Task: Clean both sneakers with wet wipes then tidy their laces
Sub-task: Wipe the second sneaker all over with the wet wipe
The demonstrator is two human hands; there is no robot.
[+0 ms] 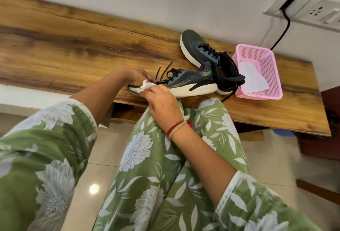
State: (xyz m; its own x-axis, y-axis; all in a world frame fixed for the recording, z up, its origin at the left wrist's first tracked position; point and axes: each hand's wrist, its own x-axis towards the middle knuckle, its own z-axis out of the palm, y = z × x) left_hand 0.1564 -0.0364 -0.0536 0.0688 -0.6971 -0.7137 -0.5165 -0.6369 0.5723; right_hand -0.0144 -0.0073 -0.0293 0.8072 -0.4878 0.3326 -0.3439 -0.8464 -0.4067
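A dark sneaker with a white sole [187,81] lies on its side at the front edge of the wooden table [73,46], toe to the left. My left hand [136,77] grips its toe end. My right hand [161,100] pinches a white wet wipe [147,85] against the sole near the toe. The sneaker's black laces hang loose behind my left hand. The second dark sneaker [207,54] lies further back on the table, its heel beside a pink basket.
A pink plastic basket [265,76] holding a white wipe stands at the table's right end. A wall socket panel [303,4] with a black cable sits above it. My green floral-clad knees are below the table edge, over a tiled floor.
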